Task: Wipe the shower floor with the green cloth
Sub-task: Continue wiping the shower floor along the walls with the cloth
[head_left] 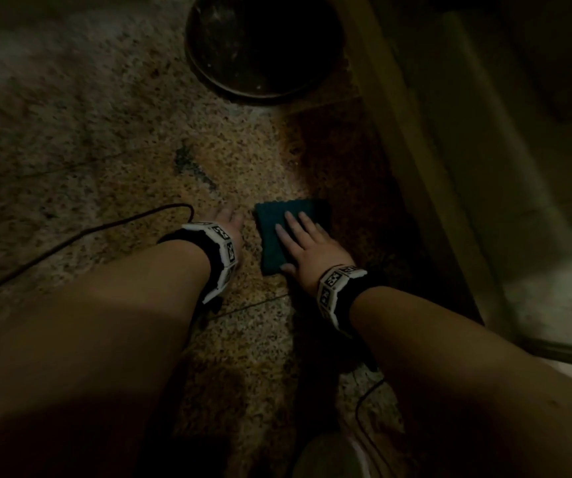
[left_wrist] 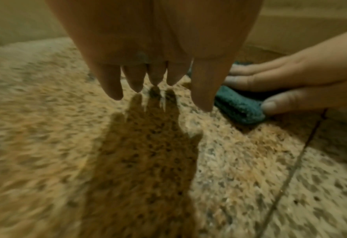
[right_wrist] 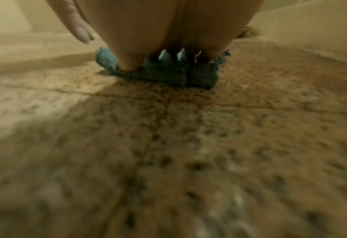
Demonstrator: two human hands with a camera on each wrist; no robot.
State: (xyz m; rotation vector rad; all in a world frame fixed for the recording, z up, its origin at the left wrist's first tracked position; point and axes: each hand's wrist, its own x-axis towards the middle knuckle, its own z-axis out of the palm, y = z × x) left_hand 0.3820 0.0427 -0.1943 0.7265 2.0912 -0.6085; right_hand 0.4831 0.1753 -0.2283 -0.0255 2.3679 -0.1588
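Observation:
The green cloth [head_left: 277, 236] lies folded on the speckled stone floor [head_left: 105, 150], close to a raised curb on the right. My right hand [head_left: 298, 236] lies flat on top of it, with straight fingers pressing it down and the thumb at its near left corner. In the right wrist view the palm covers most of the cloth [right_wrist: 164, 75]. My left hand [head_left: 226, 217] is just left of the cloth and apart from it. Its fingers [left_wrist: 135, 80] are straight, point down, and touch the floor. The left wrist view also shows the right hand [left_wrist: 280, 80] on the cloth [left_wrist: 239, 109].
A dark round basin [head_left: 264, 46] stands on the floor ahead of the cloth. A raised curb [head_left: 415, 150] runs along the right side. A black cable [head_left: 88, 236] trails across the floor at the left. A dark stain [head_left: 191, 167] marks the floor beyond my left hand.

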